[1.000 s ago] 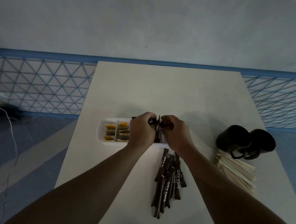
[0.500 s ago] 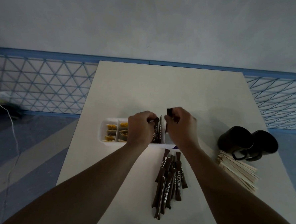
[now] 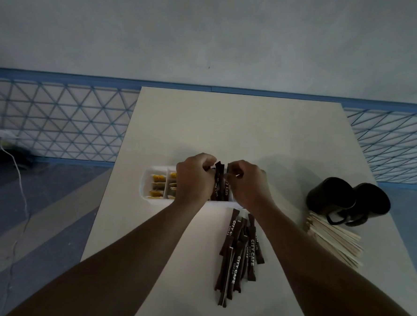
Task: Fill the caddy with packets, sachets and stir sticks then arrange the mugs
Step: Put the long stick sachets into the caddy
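Head view. Left hand (image 3: 193,179) and right hand (image 3: 247,186), fingers curled, pinch the tops of upright sachets (image 3: 218,183) standing in the middle compartment of the caddy (image 3: 145,187). Yellow packets (image 3: 157,186) fill its left compartments. Loose sachets (image 3: 239,253) lie on the table (image 3: 229,125) just near of the caddy. Stir sticks (image 3: 335,242) and two mugs (image 3: 329,197) sit far right.

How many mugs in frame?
2. Left mug and right mug sit side by side at the right of the table, just beyond the stir sticks. None appear hidden.
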The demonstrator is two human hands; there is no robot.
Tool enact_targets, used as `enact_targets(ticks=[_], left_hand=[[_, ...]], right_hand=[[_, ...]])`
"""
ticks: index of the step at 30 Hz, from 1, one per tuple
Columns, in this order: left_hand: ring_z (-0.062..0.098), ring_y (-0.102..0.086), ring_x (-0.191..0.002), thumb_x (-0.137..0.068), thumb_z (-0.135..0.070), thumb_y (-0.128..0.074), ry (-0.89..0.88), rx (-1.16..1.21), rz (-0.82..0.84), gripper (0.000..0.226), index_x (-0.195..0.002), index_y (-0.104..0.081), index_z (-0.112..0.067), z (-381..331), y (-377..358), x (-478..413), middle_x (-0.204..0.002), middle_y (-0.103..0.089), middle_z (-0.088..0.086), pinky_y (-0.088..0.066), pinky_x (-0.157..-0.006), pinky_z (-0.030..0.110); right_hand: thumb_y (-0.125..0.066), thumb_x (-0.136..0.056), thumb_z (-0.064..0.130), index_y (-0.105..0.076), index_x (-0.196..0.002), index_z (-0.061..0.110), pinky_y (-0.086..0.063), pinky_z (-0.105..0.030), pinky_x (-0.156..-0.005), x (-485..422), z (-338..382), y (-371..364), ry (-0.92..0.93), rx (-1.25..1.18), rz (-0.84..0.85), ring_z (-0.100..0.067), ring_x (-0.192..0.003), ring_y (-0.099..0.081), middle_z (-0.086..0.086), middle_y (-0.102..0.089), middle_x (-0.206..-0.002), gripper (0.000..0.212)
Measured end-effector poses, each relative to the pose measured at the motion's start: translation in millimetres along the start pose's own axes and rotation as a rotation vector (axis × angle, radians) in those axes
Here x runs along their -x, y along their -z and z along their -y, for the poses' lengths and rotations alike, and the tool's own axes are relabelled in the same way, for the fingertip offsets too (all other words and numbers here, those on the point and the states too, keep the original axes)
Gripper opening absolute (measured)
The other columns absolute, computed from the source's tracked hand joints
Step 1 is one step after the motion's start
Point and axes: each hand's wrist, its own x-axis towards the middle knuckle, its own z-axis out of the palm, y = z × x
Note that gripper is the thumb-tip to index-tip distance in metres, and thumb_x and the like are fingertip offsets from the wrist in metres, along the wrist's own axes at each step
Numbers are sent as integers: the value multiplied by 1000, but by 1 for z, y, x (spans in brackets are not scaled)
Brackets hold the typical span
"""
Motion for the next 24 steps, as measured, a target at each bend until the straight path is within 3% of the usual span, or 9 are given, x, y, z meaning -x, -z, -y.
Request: enact_targets(ticks=[4, 7, 10, 11, 13, 16, 19, 22, 24], left_hand=[[6, -66, -88, -85, -5, -67, 9, 2, -37, 24, -107, -73, -13, 1, 3, 3, -100, -75, 0, -36, -68, -5], [5, -65, -83, -84, -7, -69, 4, 16, -47, 18, -101, -73, -14, 0, 6, 8, -92, -74, -3, -38, -66, -4], [1, -62, -73, -87, -12, -68, -13, 20, -6, 12, -97, -73, -13, -1, 4, 19, -86, -72, -5, -40, -62, -2], [0, -60, -70, -88, -12, -67, -17, 26, 18, 10, -96, -73, -13, 0, 2, 24, -83, -70, -6, -41, -62, -1], [2, -62, -71, -89, -14, -66, -12, 52, 85, 9, -94, -73, -13, 3, -4, 35, -80, -68, -7, -46, -62, 6], [11, -67, -74, -91, -15, -65, 14, 43, 209, 9, -95, -72, -12, 8, -16, 55, -83, -71, 0, -58, -70, 29], [14, -68, -74, -91, -17, -65, 82, -42, 324, 7, -92, -71, -13, 15, -26, 72, -84, -72, 1, -60, -76, 38], [17, -69, -73, -87, -20, -70, 177, -165, 493, 7, -88, -71, -13, 22, -32, 85, -80, -71, 2, -60, -78, 39], [19, -70, -76, -83, -23, -74, 225, -225, 582, 13, -88, -69, -13, 27, -33, 93, -82, -71, 3, -60, -79, 39]], right_hand=[[-67, -92, 16, -71, -111, 15, -46, -12, -68, 5, 0, 7, 29, 4, -25, -11, -84, -65, 5, -72, -93, 20], [-66, -91, 16, -71, -114, 15, -54, -18, -69, 12, -1, 17, 21, -18, -57, -3, -78, -61, 7, -69, -93, 23], [-68, -90, 18, -74, -105, 17, -40, 0, -57, 22, -5, 28, 37, 0, -88, 5, -67, -60, 10, -70, -87, 16], [-68, -90, 16, -75, -99, 17, -39, 0, -52, 26, -7, 32, 38, -3, -96, 6, -61, -59, 13, -69, -79, 11], [-69, -88, 14, -75, -86, 17, -39, -2, -50, 36, -12, 38, 37, 0, -90, 8, -57, -58, 15, -66, -67, 7], [-73, -87, 21, -72, -73, 20, -41, -8, -48, 52, -23, 43, 9, 43, -24, 2, -49, -58, 10, -65, -58, 14], [-75, -86, 24, -65, -64, 27, -49, -24, -52, 66, -39, 45, -28, 92, 48, -4, -48, -58, 10, -61, -52, 24], [-74, -86, 23, -67, -69, 28, -59, -32, -66, 81, -61, 41, -104, 223, 136, -9, -61, -63, 11, -64, -64, 19], [-72, -87, 22, -71, -81, 25, -57, -29, -63, 89, -75, 35, -182, 252, 185, -9, -68, -64, 5, -70, -80, 7]])
